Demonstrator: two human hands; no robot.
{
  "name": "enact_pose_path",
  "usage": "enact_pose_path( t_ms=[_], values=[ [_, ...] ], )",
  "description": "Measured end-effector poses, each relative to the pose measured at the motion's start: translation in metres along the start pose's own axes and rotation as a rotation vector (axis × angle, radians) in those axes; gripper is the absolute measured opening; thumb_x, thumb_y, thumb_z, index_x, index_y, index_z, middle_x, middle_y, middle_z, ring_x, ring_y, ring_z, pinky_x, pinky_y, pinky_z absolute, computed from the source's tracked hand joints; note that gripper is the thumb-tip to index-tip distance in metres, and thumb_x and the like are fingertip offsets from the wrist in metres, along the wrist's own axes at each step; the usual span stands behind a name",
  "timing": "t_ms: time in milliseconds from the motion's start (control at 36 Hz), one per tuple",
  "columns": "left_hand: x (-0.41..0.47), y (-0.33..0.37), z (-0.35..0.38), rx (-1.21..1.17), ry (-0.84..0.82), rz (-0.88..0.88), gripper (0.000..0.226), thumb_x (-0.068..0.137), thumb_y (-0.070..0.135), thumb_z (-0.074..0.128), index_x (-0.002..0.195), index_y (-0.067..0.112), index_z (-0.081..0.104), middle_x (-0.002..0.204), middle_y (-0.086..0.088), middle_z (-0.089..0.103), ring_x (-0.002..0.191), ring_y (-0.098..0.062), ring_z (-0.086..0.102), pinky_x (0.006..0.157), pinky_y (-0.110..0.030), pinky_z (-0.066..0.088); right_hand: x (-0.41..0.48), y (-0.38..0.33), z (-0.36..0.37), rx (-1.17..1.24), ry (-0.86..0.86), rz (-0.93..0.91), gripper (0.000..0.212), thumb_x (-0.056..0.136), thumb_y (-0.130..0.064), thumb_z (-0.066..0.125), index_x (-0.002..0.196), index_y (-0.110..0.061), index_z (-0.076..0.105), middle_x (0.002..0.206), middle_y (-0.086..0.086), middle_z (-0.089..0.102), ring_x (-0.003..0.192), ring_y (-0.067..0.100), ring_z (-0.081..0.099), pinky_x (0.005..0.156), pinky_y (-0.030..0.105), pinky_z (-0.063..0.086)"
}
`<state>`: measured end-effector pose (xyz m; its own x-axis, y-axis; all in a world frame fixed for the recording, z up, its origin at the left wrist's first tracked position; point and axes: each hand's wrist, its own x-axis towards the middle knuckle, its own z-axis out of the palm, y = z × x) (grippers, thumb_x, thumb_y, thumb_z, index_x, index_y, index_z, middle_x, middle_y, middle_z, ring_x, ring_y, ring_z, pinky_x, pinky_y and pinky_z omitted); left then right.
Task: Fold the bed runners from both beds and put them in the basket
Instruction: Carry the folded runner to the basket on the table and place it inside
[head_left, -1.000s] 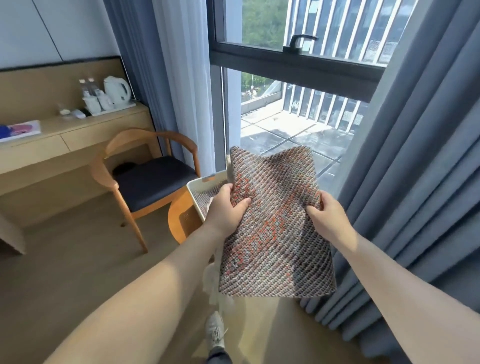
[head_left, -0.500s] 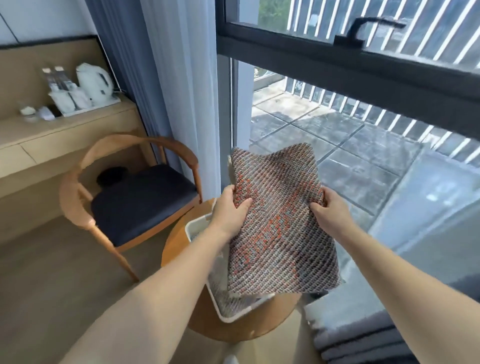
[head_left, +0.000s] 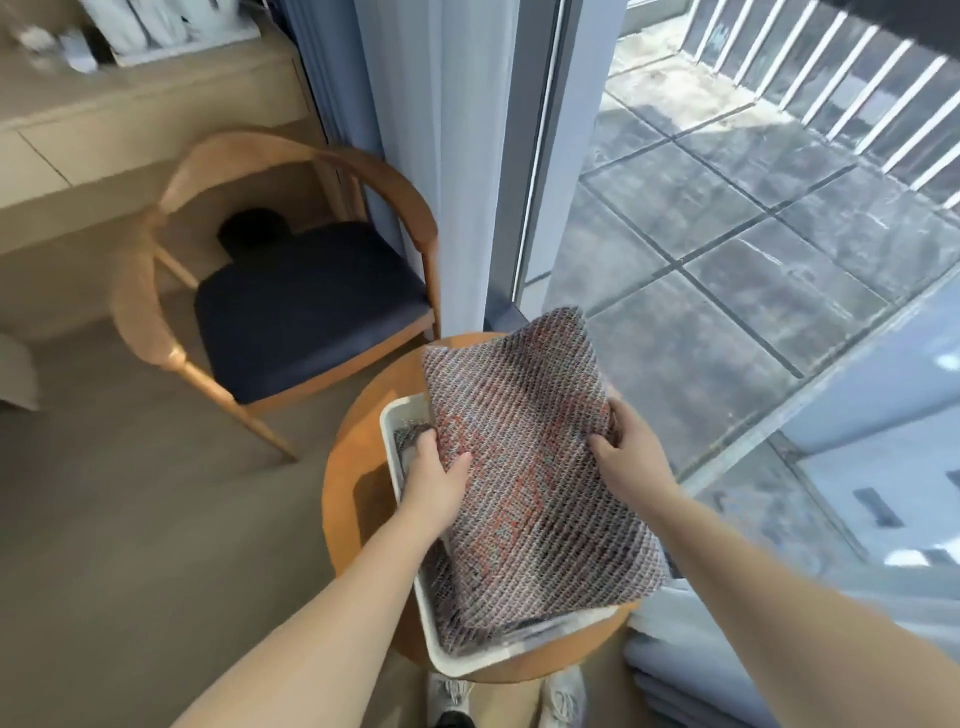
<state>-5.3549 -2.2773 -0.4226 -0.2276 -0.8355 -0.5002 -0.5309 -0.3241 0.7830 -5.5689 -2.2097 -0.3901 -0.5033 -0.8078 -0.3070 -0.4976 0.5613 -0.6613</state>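
Our left grip (head_left: 434, 475) and right grip (head_left: 631, 457) each pinch one side of the folded bed runner (head_left: 524, 467) over the basket (head_left: 402, 415).

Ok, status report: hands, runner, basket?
Left hand, right hand grip the folded runner by its sides. Runner over the basket on the round table; woven cloth already inside. Nothing blocking.

The bed runner (head_left: 524, 467) covered most of the basket (head_left: 452, 665), whose white rim showed only on the left and near sides. The woven cloth (head_left: 447, 597) glimpsed beneath it was perhaps a second runner, too buried to tell. The fingers of the left hand (head_left: 434, 480) and right hand (head_left: 626, 457) lay hidden under the runner's edges with only the thumbs on top, while the desk clutter (head_left: 150, 26) was blurred and cut off at the top edge, the shoes (head_left: 449, 693) at the bottom.
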Motion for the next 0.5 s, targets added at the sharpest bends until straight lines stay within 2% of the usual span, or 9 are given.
enact_pose_path(
  t_ms=[28,83,139,222,306,389,417,500],
  values=[
    [-0.001,-0.012,0.002,-0.002,-0.001,-0.038,0.049,0.097,0.027,0.050,0.141,0.016,0.031,0.135,-0.001,0.049,0.117,-0.019,0.050,0.092,-0.032,0.044,0.001,0.006,0.009,-0.014,-0.038,0.023,0.042,0.095,-0.017,0.053,0.134,-0.030,0.044,0.105,-0.009,0.060,0.079,0.016,0.062,0.064,0.031,0.052],
    [-0.005,-0.030,0.005,-0.003,0.022,-0.086,0.047,0.097,0.026,0.051,0.139,0.016,0.034,0.134,-0.002,0.050,0.117,-0.019,0.051,0.094,-0.034,0.045,0.002,0.018,0.026,-0.028,-0.114,0.068,0.048,0.099,-0.020,0.050,0.144,-0.024,0.036,0.112,0.000,0.063,0.057,0.007,0.053,0.040,0.020,0.038],
    [-0.008,-0.043,0.008,0.000,0.064,-0.121,0.047,0.096,0.024,0.051,0.140,0.015,0.035,0.135,-0.002,0.050,0.120,-0.019,0.050,0.098,-0.035,0.044,0.001,0.027,0.040,-0.037,-0.174,0.092,0.053,0.100,-0.021,0.046,0.150,-0.022,0.027,0.124,0.008,0.062,0.049,0.007,0.049,0.033,0.014,0.029],
    [-0.009,-0.052,0.013,0.000,0.109,-0.154,0.051,0.097,0.022,0.050,0.143,0.013,0.030,0.138,-0.002,0.048,0.124,-0.021,0.048,0.098,-0.031,0.040,0.007,0.039,0.055,-0.054,-0.206,0.096,0.055,0.101,-0.021,0.045,0.152,-0.022,0.023,0.134,0.005,0.056,0.053,0.011,0.057,0.036,0.018,0.034],
    [-0.009,-0.056,0.018,0.009,0.145,-0.173,0.051,0.098,0.020,0.048,0.145,0.013,0.028,0.138,-0.002,0.047,0.125,-0.022,0.047,0.097,-0.031,0.038,0.015,0.042,0.060,-0.068,-0.227,0.112,0.055,0.101,-0.021,0.044,0.151,-0.022,0.022,0.131,0.005,0.058,0.057,0.016,0.060,0.040,0.024,0.039],
    [-0.007,-0.066,0.023,0.055,0.173,-0.222,0.048,0.099,0.022,0.045,0.143,0.013,0.029,0.133,-0.005,0.052,0.119,-0.024,0.051,0.096,-0.036,0.044,0.018,0.046,0.063,-0.084,-0.255,0.139,0.056,0.101,-0.020,0.044,0.152,-0.023,0.022,0.127,0.005,0.059,0.067,0.021,0.064,0.051,0.034,0.052],
    [-0.006,-0.069,0.024,0.074,0.180,-0.238,0.048,0.099,0.022,0.045,0.143,0.013,0.028,0.130,-0.005,0.054,0.115,-0.025,0.053,0.093,-0.037,0.045,0.018,0.047,0.065,-0.091,-0.267,0.143,0.056,0.101,-0.021,0.044,0.152,-0.023,0.021,0.127,0.005,0.059,0.068,0.022,0.064,0.051,0.035,0.053],
    [-0.002,-0.077,0.026,0.122,0.199,-0.251,0.048,0.099,0.022,0.044,0.143,0.013,0.027,0.126,-0.005,0.056,0.111,-0.026,0.055,0.088,-0.035,0.046,0.019,0.053,0.074,-0.141,-0.315,0.127,0.058,0.101,-0.022,0.043,0.153,-0.025,0.018,0.132,0.005,0.057,0.069,0.023,0.063,0.047,0.028,0.043]
  ],
)
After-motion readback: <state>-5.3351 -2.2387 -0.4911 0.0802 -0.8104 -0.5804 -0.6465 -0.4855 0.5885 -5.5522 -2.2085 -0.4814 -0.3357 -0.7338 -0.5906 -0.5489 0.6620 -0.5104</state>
